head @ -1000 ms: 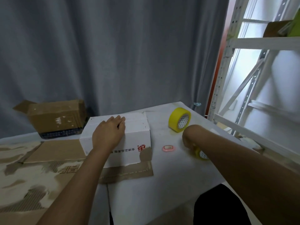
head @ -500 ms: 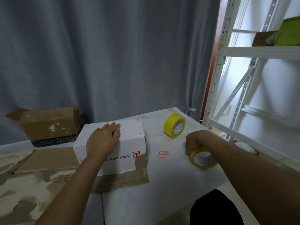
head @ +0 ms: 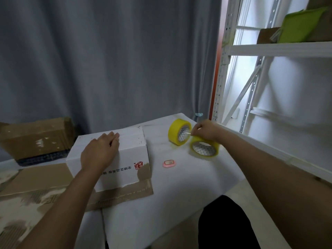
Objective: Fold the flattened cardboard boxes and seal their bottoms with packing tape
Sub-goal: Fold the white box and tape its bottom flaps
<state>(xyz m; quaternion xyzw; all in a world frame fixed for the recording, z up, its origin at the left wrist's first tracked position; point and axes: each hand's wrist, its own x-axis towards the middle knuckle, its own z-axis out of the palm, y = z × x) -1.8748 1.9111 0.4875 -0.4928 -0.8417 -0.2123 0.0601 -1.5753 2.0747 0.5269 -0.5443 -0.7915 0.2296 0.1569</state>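
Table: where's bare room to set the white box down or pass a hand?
Free: the table's near strip, between the flattened cardboard and its right edge, below the pink item. Also a gap between white box and upright tape roll. Crowded: right hand on the flat tape roll.

Storeroom: metal shelving (head: 280, 49), cardboard boxes (head: 36, 139), grey curtain (head: 107, 60).

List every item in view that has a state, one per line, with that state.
white box: folded up, flaps closed on top, no tape visible.
left hand: resting flat on the white box.
right hand: gripping the tilted tape roll.
second tape roll: standing on edge, untouched.
brown box: behind, one flap open.
flattened cardboard: lying flat.
pink object: lying on the table.
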